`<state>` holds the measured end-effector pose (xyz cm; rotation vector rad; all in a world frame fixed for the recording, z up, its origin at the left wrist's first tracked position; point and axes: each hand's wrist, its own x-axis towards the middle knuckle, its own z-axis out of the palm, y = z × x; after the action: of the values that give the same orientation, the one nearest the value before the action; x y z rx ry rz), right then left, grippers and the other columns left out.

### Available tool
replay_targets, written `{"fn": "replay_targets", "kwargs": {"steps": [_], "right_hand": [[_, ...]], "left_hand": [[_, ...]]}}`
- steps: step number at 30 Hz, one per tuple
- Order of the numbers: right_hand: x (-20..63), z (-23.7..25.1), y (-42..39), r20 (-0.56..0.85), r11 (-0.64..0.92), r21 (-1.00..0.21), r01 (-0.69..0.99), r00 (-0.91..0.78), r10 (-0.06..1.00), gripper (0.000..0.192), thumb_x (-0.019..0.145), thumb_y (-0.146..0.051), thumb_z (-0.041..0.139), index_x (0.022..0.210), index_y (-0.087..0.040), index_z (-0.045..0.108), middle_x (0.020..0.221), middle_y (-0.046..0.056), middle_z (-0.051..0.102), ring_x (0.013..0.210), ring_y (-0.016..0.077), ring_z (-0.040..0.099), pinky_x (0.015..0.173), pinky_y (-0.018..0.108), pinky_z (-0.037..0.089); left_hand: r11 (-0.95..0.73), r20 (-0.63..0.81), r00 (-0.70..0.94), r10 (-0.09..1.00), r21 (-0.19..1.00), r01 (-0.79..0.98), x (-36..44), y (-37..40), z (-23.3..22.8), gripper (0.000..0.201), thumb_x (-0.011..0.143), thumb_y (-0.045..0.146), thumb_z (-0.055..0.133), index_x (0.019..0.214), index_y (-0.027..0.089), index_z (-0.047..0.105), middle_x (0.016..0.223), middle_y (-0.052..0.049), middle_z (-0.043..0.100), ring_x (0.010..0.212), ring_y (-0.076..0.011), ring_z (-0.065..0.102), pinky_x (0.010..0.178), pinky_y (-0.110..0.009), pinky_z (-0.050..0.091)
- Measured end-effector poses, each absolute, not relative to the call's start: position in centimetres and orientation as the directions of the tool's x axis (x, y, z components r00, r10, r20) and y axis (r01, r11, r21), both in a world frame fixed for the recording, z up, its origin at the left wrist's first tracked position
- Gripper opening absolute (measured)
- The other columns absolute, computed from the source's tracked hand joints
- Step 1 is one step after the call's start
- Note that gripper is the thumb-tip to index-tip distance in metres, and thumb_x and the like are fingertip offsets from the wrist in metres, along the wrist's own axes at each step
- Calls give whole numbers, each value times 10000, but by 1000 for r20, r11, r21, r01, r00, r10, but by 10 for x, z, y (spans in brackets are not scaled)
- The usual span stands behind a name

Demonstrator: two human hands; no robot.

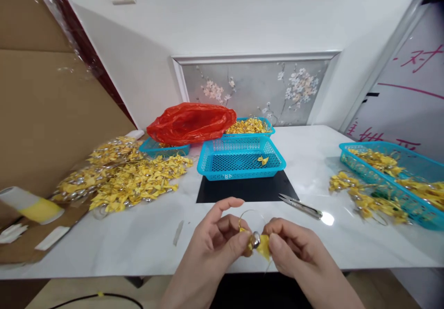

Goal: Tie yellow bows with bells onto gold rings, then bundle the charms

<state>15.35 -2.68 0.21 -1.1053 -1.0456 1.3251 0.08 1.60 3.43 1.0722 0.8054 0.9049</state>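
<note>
A person's two bare hands are meeting at the near edge of a white table (145,239), seen from above by a head camera. The left hand (211,244) and the right hand (294,249) are both pinching one small yellow bow (260,245) with a silver bell at its middle and a thin wire loop rising from it. The left thumb and fingers are pressing together on the bow's left side; the right thumb and fingers are pressing together on its right side. The left forefinger is lifting free above the pinch.

Taking the bow as the landmark: just beyond it, a black mat (243,189) is lying on the table. On the far part of that mat a blue mesh basket (239,158) is sitting, holding a single yellow bow. Beyond the bow and to its right, small metal snips (301,206) are resting on the table, apart from both hands. Farther back, a red plastic bag (190,123) is slumping beside a second blue basket filled with yellow pieces. Far to the left of the bow, a loose heap of yellow bows (132,179) is spreading across the table, near a cardboard box (45,114). Far to the right, a long blue basket (409,184) is holding more yellow pieces, with others spilling beside it.
</note>
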Motion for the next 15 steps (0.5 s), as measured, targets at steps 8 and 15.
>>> {"fn": "replay_targets", "kwargs": {"steps": [8, 15], "right_hand": [[151, 5, -27, -44, -50, -974, -220, -31, 999, 450, 840, -569, 619, 695, -143, 610, 562, -53, 339, 519, 69, 222, 463, 223, 167], [156, -1, -29, 129, 125, -985, -120, -26, 991, 334, 914, -459, 557, 751, -173, 615, 675, 2, 523, 612, 123, 463, 562, 226, 377]], "left_hand": [[205, -129, 373, 919, 963, -172, 0, 10, 28, 169, 792, 310, 737, 957, 271, 744, 772, 16, 638, 725, -127, 569, 698, -237, 494], [3, 45, 403, 914, 993, -117, -2, 4, 31, 251, 654, 246, 835, 889, 282, 754, 928, -15, 659, 815, -182, 610, 753, -285, 513]]}}
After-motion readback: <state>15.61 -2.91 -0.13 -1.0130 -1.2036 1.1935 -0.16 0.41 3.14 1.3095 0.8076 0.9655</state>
